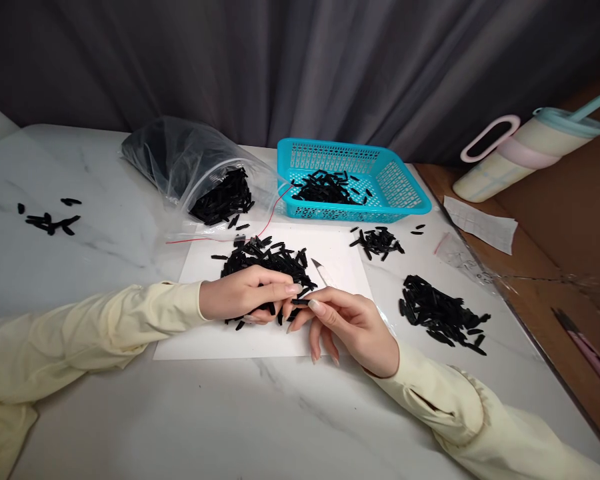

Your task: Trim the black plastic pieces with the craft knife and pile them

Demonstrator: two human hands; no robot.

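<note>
Between the thumb and fingertips of my right hand is a small black piece, held level over the white sheet. My left hand is closed, its thumb and fingertips pressed together just left of that piece; more black pieces show beneath its fingers, and whether it grips any is unclear. A heap of black pieces lies on the sheet behind my hands. Just behind my right hand, a pointed blade rests on the sheet.
An open plastic bag of black pieces lies at the back left, beside a blue basket holding more. Piles lie to the right and far left. A tumbler, paper and pink-handled tool are at the right.
</note>
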